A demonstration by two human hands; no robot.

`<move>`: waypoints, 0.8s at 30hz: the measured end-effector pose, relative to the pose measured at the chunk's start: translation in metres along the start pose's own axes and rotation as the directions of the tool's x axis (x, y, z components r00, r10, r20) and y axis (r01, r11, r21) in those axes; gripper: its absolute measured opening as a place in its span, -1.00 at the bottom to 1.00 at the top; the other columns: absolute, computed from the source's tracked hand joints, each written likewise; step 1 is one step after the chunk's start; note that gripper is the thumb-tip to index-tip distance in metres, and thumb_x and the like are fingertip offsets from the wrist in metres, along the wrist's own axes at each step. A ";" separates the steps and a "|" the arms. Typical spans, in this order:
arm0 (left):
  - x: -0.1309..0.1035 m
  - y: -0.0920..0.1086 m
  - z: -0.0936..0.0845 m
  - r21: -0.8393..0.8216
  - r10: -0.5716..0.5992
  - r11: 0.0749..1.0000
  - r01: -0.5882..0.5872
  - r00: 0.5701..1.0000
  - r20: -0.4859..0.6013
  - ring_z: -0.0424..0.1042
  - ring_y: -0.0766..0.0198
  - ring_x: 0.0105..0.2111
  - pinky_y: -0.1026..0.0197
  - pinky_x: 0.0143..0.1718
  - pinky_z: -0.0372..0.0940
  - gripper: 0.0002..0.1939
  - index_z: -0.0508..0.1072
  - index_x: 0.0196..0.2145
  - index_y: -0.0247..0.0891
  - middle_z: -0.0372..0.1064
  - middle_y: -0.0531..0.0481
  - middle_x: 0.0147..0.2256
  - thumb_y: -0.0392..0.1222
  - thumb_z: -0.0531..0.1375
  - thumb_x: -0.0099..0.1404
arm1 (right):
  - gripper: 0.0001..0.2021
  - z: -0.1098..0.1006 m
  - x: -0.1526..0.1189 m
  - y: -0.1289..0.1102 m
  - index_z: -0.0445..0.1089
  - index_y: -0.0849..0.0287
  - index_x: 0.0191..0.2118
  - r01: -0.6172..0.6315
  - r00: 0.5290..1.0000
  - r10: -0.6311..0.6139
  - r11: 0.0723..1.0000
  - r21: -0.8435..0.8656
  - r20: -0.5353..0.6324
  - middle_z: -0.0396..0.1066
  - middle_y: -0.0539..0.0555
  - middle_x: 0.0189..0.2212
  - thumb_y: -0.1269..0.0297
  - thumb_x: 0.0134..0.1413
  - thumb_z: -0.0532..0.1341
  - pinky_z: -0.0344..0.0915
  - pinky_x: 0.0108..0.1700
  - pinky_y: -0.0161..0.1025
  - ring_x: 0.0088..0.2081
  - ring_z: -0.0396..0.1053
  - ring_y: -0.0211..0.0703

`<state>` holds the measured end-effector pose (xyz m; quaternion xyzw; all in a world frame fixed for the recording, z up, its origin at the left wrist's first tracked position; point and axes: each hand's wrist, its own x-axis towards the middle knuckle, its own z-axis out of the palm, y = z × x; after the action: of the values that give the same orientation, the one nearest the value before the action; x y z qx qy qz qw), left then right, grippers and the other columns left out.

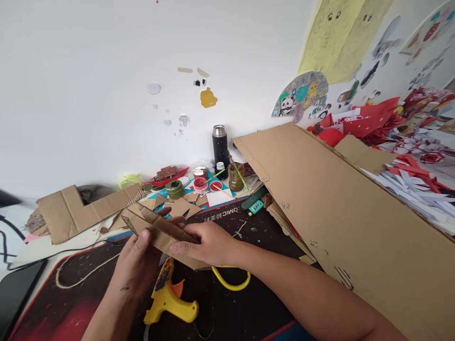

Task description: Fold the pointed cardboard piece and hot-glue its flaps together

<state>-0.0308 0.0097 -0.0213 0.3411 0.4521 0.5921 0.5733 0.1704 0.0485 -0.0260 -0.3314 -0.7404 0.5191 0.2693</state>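
**Folded cardboard [163, 240] held between both hands**

The piece is just left of and below the middle of the frame, above a dark mat [280, 289]. The left hand [137, 255] pinches its left end, thumb on the near face; the right hand [209, 244] grips its right part, thumb also in front. A yellow glue gun [170, 305] lies on the mat at lower centre-left, a yellow loop [232, 287] to its right. Open paint jars [175, 190] stand beyond the hands, near a black flask [220, 147]. One large cardboard sheet [341, 213] fills the right.
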 end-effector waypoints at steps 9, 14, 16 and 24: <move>-0.005 -0.003 0.019 0.104 0.058 0.993 -0.051 0.996 -0.063 0.65 -0.29 0.00 -0.18 0.04 0.56 -0.43 0.74 -0.15 -0.25 0.72 -0.24 -0.19 0.18 0.60 -0.02 | -0.51 0.000 -0.002 -0.001 0.60 0.10 0.12 0.011 1.000 -0.012 0.999 0.051 0.011 0.64 0.11 -0.03 -0.14 0.28 0.40 0.43 -0.07 -0.19 -0.03 0.57 0.04; -0.005 -0.001 0.020 0.092 0.094 0.992 -0.084 0.989 -0.112 0.65 -0.26 0.00 -0.16 0.06 0.56 -0.45 0.74 -0.16 -0.24 0.72 -0.22 -0.21 0.15 0.61 -0.02 | -0.55 0.001 -0.001 -0.001 0.62 0.13 0.08 0.009 1.000 -0.009 0.999 0.035 -0.006 0.65 0.10 -0.11 -0.13 0.32 0.37 0.39 -0.16 -0.22 -0.13 0.56 0.00; -0.005 -0.002 0.019 0.084 0.072 0.995 -0.063 0.991 -0.115 0.65 -0.28 0.01 -0.19 0.07 0.55 -0.42 0.73 -0.15 -0.25 0.72 -0.23 -0.20 0.15 0.62 -0.05 | -0.57 0.001 0.000 0.000 0.64 0.15 0.02 0.012 1.000 -0.012 1.000 0.015 -0.019 0.65 0.10 -0.15 -0.13 0.34 0.35 0.36 -0.20 -0.23 -0.15 0.55 0.00; -0.002 0.001 0.006 0.039 -0.007 0.999 0.007 1.000 0.003 0.60 -0.36 0.10 -0.26 0.15 0.50 -0.26 0.70 0.03 -0.20 0.71 -0.30 -0.04 0.23 0.60 -0.04 | -0.50 0.000 0.003 0.003 0.64 0.16 -0.06 -0.002 0.999 0.004 0.998 0.056 -0.043 0.65 0.08 -0.20 -0.24 0.29 0.33 0.31 -0.26 -0.26 -0.20 0.53 -0.06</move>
<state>-0.0255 0.0088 -0.0180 0.3515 0.4638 0.5807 0.5693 0.1693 0.0512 -0.0285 -0.3359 -0.7193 0.5327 0.2933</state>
